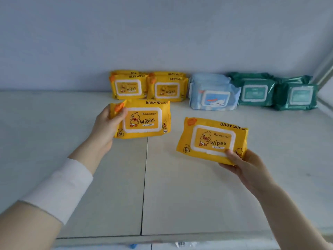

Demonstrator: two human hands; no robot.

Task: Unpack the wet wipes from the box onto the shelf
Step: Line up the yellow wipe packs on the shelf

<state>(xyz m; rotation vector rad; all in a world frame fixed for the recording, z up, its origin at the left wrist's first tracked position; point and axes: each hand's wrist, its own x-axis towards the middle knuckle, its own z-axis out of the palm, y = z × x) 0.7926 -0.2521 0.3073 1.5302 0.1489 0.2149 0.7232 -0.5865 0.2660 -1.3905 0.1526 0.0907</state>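
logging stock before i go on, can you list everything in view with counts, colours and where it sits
held yellow packs: 2, yellow, one in the left hand, one in the right hand, both above the shelf
yellow stacks: 2, yellow, back of the shelf, left stack and right stack side by side; packs per stack unclear
blue packs: one stack, light blue, back, right of the yellow stacks
green packs: 2 piles, dark green, back right
shelf: 1, off-white, seam down the middle
wall: pale blue, behind
left hand: white sleeve
right hand: bare forearm
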